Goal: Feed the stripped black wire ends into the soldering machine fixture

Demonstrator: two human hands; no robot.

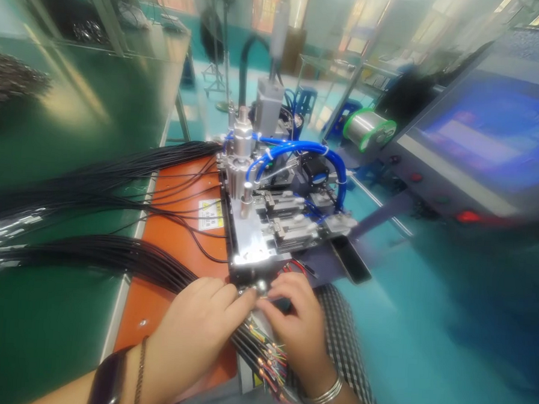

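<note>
Black cables (153, 264) pass beneath the curled left hand (204, 313), bared ends (261, 363) at six o'clock from the machine (252, 240). Whether it or the curled right hand (303, 318) grasps anything, I cannot tell; seemingly fine positioning, calling next for steady alignment.

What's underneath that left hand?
Black cables pass beneath the left hand, over an orange surface, and coloured wire ends show on the far side. The cables' middle stretch is covered and cannot be seen.
</note>
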